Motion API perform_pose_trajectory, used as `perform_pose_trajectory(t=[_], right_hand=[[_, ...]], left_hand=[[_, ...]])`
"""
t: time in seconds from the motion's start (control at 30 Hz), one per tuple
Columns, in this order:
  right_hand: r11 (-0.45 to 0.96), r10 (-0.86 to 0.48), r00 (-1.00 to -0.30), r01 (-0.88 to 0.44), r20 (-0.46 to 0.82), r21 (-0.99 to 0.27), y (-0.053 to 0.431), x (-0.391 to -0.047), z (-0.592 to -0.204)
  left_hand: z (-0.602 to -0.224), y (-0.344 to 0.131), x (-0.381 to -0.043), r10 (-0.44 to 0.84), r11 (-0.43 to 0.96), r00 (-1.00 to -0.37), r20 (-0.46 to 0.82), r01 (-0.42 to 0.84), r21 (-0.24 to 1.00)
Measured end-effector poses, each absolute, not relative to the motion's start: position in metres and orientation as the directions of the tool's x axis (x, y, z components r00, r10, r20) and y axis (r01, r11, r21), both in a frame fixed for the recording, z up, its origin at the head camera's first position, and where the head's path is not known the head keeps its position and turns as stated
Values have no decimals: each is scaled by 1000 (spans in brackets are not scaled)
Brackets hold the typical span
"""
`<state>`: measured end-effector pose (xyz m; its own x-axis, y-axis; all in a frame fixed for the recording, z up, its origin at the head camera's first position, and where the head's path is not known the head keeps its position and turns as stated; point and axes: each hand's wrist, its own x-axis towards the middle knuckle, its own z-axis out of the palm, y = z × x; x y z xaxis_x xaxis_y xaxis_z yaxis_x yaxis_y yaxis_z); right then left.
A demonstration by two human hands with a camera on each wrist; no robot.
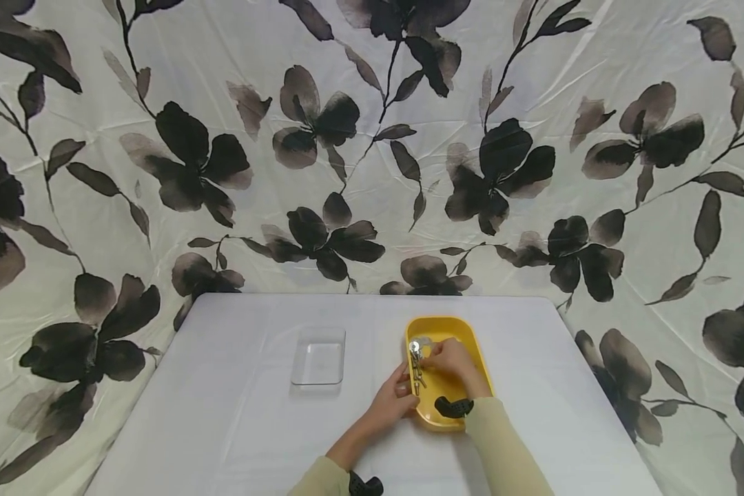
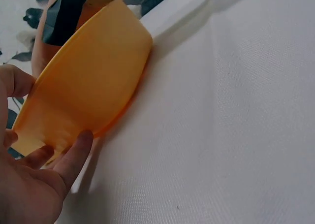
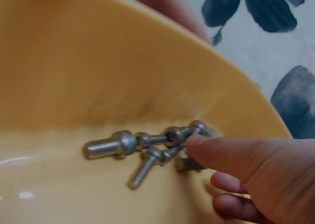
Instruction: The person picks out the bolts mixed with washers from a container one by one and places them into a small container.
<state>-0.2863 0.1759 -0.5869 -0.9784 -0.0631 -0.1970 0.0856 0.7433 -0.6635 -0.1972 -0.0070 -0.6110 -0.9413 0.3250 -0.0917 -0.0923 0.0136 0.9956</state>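
Observation:
Against the left inner wall of the yellow tray (image 1: pixel 448 417), several metal socket-head bolts (image 3: pixel 150 166) of different sizes lie in a cluster. At the tray's left side, my left hand (image 1: pixel 392 403) grips the wall, the thumb at the rim and the other fingers against the outside. My right hand (image 1: pixel 451 359) reaches inside the tray to the bolts. Its thumb touches the cluster in the right wrist view, with other fingers bent below. Whether a bolt is pinched there is hidden behind the thumb.
A clear square container (image 1: pixel 318 357) stands to the left of the yellow tray on the white table (image 1: pixel 235 413). Behind the table hangs a floral cloth (image 1: pixel 347 158). Each wrist carries a black strap (image 1: pixel 454 407).

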Motion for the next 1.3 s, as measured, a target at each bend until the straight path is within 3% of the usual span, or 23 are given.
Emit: perform_pose_trajectory(t=[0.2, 0.5, 0.67, 0.97, 1.3], right_hand=[[767, -39, -976, 108, -214, -633, 177, -286, -593], [698, -152, -975, 10, -162, -716, 185, -287, -598], [667, -123, -976, 53, -179, -743, 192, -289, -598], [666, -181, -975, -22, -133, -746, 194, -297, -600], [603, -156, -984, -23, -89, -797, 195, -302, -603]], left_hand=[[-611, -6, -197, 366, 32, -927, -87, -81, 996], [-611, -9, -198, 363, 6, -928, -86, -90, 996], [-606, -7, -198, 348, 23, -936, -62, -58, 998], [-610, -6, -200, 352, -6, -934, -65, -71, 997], [-614, -4, -200, 324, -10, -942, -86, -95, 995]])
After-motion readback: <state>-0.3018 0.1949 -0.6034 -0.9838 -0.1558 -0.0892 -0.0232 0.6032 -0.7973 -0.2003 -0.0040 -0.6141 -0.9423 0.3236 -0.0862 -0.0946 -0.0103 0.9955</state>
